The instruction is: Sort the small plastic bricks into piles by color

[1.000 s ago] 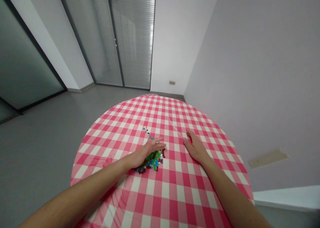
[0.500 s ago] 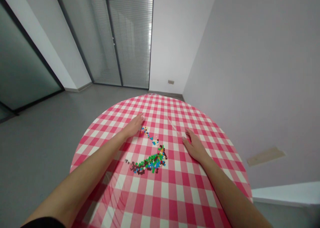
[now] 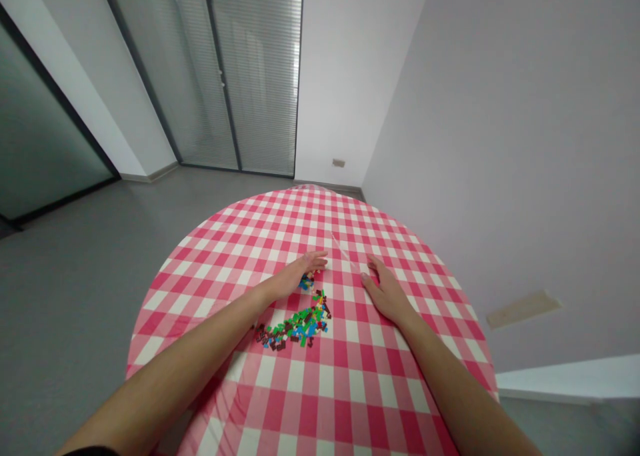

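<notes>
A pile of small coloured bricks (image 3: 295,326) lies near the middle of a round table under a red-and-white checked cloth (image 3: 320,383). My left hand (image 3: 296,275) lies flat with fingers stretched out, resting on the far end of the brick trail, where a few blue pieces show under its fingertips. My right hand (image 3: 386,293) rests palm down on the cloth to the right of the pile, fingers extended, holding nothing.
The table stands in a room corner with a grey floor (image 3: 75,263). Glass partitions with blinds (image 3: 250,76) are at the back left. A pale wall (image 3: 525,143) runs along the right, close to the table's edge.
My left hand swept from the main pile out to the far scattered bricks, then back toward the pile, drawing the stray pieces closer. My right hand stayed put.
</notes>
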